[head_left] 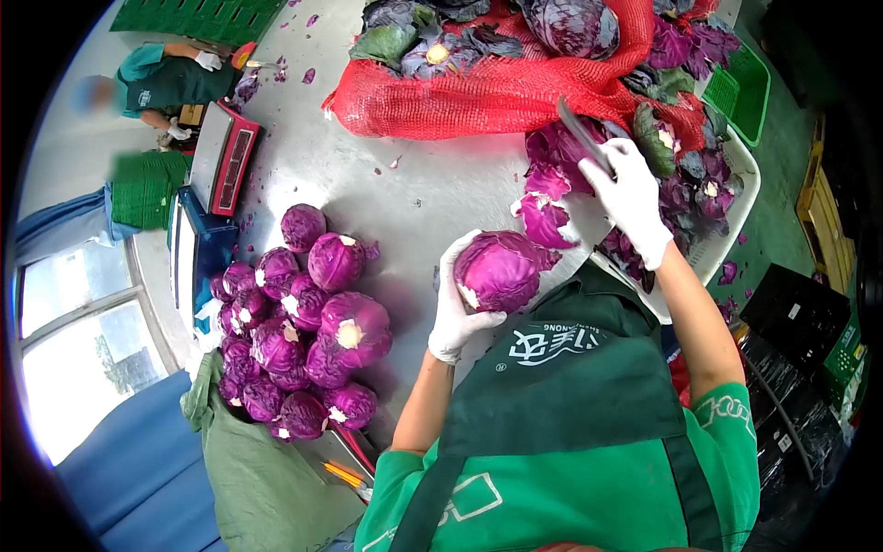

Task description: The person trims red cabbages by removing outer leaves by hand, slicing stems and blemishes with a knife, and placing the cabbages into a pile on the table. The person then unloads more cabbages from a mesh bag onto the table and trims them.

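My left hand [455, 308], in a white glove, is wrapped round a red cabbage [499, 271] held above the metal table near my apron. A ragged leaf edge sticks out on the cabbage's right side. My right hand [630, 193], gloved too, grips a knife [584, 136] whose curved blade points up and to the left, apart from the cabbage. Below and beside the blade lie loose purple leaves [544, 219] at the table's right edge. The knife's handle is mostly hidden in my fingers.
Several trimmed red cabbages [349, 331] are heaped on the left. A red mesh bag [441, 101] with untrimmed cabbages lies at the back. A white crate [750, 189] of leaves stands right, a scale [230, 156] left. A co-worker [170, 87] stands at the far left.
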Demonstrator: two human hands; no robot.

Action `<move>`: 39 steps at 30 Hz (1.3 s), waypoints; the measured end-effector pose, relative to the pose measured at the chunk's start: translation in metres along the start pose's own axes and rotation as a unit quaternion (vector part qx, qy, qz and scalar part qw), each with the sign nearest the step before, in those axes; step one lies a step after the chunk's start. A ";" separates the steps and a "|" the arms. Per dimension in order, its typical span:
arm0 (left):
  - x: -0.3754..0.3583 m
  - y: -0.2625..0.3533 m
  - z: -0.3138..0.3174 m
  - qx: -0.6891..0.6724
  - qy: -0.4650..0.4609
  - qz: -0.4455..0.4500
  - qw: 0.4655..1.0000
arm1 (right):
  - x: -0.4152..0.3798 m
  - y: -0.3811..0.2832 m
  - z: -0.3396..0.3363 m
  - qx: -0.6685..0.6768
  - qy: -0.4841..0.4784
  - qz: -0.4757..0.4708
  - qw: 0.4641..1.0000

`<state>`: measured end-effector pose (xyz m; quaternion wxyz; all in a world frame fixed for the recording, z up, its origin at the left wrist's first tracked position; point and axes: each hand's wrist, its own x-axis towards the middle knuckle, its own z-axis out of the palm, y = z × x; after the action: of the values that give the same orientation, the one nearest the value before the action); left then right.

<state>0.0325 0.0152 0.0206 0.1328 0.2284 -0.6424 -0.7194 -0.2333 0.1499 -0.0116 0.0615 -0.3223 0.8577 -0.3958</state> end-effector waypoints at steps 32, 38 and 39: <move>0.002 0.015 0.021 -0.772 0.086 -0.216 0.592 | -0.019 -0.093 0.025 0.400 -0.278 0.087 0.869; 0.001 0.004 0.009 -0.669 0.121 -0.168 0.714 | 0.006 -0.115 -0.028 0.458 -0.288 0.177 0.822; 0.000 0.004 0.007 -0.671 0.124 -0.166 0.712 | 0.010 -0.118 -0.041 0.475 -0.233 0.179 0.829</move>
<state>0.0284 0.0206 0.0254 0.2078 0.2699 0.0796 -0.9368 -0.1965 0.1129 0.1026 0.4746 -0.1762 0.5668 -0.6499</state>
